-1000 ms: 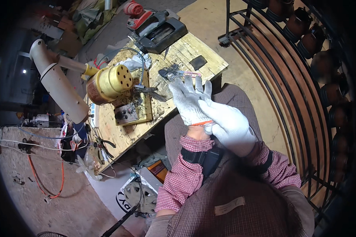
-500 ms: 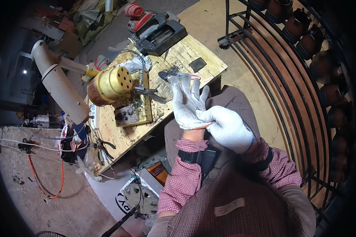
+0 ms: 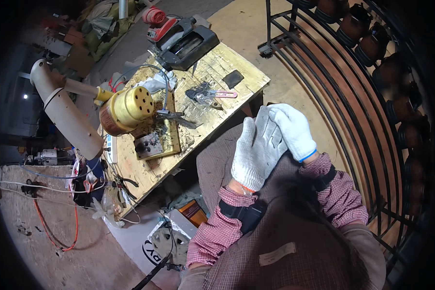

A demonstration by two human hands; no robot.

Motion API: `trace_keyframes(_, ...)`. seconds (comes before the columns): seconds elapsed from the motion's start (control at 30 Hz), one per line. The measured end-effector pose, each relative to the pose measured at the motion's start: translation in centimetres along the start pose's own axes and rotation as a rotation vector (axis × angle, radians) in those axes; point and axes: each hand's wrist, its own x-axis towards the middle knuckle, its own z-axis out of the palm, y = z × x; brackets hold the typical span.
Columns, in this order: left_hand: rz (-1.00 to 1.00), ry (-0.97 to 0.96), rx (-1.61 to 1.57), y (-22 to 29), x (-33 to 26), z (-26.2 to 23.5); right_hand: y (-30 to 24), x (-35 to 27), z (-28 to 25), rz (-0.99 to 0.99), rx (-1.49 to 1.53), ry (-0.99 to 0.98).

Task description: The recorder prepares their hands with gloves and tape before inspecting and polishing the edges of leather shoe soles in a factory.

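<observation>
Both my hands wear white knitted work gloves and meet over my lap. My left hand (image 3: 257, 152) is turned palm up with its fingers stretched out and thumb apart; grey smudges mark the glove, and its orange-edged cuff sits at the wrist. My right hand (image 3: 295, 131), in a cleaner glove with a blue-edged cuff, is closed over the left glove's fingertips, partly hiding them. On the wooden bench ahead lie a pink-handled tool (image 3: 222, 94) beside dark scraps, a flat dark pad (image 3: 233, 79) and pliers (image 3: 176, 116).
A yellow perforated extraction nozzle (image 3: 135, 104) on a jointed arm hangs over the bench (image 3: 203, 72). A control box (image 3: 150, 145) and a black tool case (image 3: 193, 48) rest there. Black metal rails (image 3: 343, 92) of a rack holding dark round parts curve along the right.
My right hand has moved from the left glove's cuff up to its fingertips. My left hand has drawn back toward my lap, uncovering the pink-handled tool. The view has shifted slightly.
</observation>
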Motion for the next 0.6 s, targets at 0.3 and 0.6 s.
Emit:
trace_keyframes(0.3,-0.003,-0.136,-0.13,-1.0,-1.7,1.2,1.5,1.1,-0.8,-0.066,0.048,0.148)
trace_keyframes(0.6,0.03,-0.101,0.006,-0.5,-2.5,2.5,-0.2,2.2,-0.2,0.174,0.512,0.138)
